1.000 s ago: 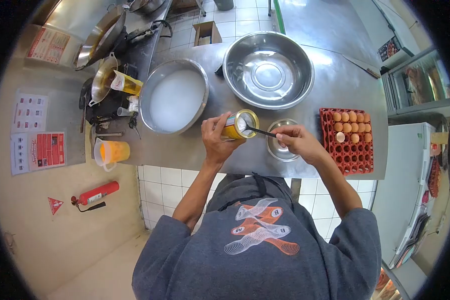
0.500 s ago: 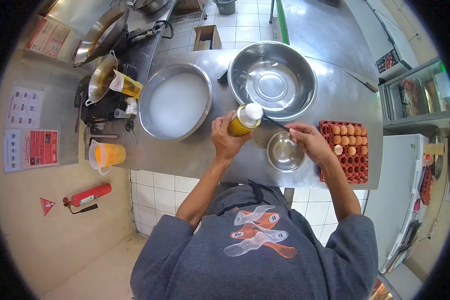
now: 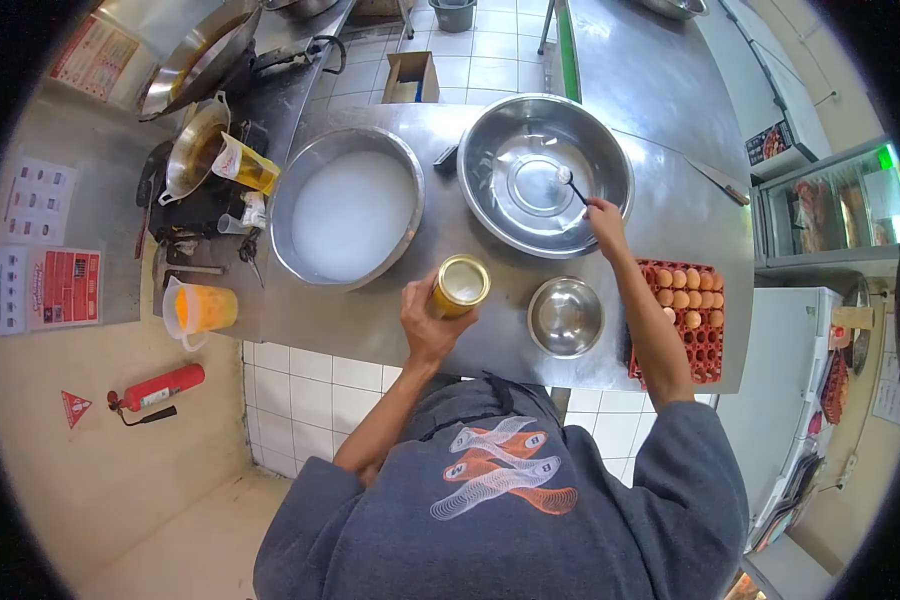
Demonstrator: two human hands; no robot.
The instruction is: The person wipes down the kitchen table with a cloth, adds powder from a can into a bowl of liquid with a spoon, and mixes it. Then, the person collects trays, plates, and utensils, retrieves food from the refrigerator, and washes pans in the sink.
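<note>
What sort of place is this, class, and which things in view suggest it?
Probably a commercial kitchen: there are a broad steel worktable, a large metal basin and a red egg tray.

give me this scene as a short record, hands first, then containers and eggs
left hand: gripping open yellow tin
right hand: holding black spoon, white substance at its tip, over large steel basin
left basin: steel, white contents
small steel bowl: on table, between tin and egg tray
egg tray: red, partly filled, partly hidden by right forearm
</note>
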